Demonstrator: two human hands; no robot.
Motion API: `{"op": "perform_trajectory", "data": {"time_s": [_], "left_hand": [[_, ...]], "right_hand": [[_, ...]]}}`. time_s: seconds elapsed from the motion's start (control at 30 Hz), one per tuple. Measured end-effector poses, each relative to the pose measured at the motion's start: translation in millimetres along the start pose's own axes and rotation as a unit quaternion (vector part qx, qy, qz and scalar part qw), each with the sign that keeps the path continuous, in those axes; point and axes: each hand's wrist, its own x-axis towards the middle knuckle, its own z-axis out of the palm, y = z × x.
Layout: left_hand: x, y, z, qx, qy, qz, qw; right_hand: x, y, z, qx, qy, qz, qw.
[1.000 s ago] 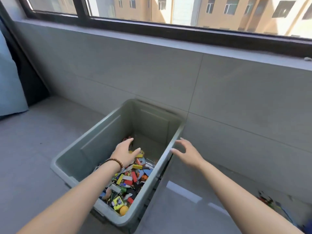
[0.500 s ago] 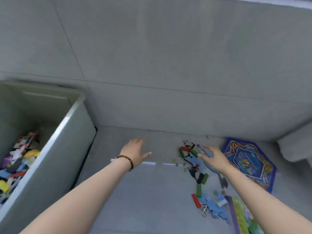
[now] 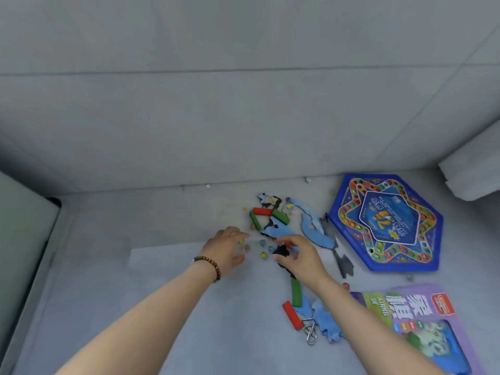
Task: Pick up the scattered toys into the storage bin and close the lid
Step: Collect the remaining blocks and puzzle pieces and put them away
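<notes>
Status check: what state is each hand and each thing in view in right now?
Left hand, open, fingers spread.
Right hand, curved over a dark flat piece; grip unclear.
Small coloured marbles, loose on the floor between the hands.
Blue hexagonal game board, flat on the floor.
Purple cardboard game box, flat on the floor.
Grey plastic storage bin, only its wall shows; lid unseen.
Silver metal ring puzzle, lying on the floor.

1. My bare left forearm reaches forward from the lower left, with a brown wooden bead bracelet [image 3: 209, 266] around its wrist.
2. My left hand [image 3: 226, 250] is palm down, fingers spread and lightly bent, gripping nothing I can see.
3. My bare right forearm comes in from the lower right, angled toward the left one.
4. My right hand [image 3: 300, 257] is palm down just beside the left, thumb and curved fingers held apart.
</notes>
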Motion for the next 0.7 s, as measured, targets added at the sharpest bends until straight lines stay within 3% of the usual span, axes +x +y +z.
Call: {"op": "perform_trajectory", "data": {"time_s": [0.33,0.47,0.57,0.7], "left_hand": [[22,-5,27,-0.055,0.058,0.033,0.996],[17,-8,32,-0.136,0.087,-0.017,0.987],[10,-8,38,-0.314,0.121,-0.095,0.937],[0,-5,41,-0.545,0.098,-0.167,0.816]], "right_hand": [[14,8,22,-0.003,-0.002,-0.022,1.000],[14,8,29,-0.029,-0.001,-0.024,0.999],[16,8,35,-0.055,-0.001,-0.025,0.998],[16,8,43,-0.103,0.006,-0.038,0.994]]}}
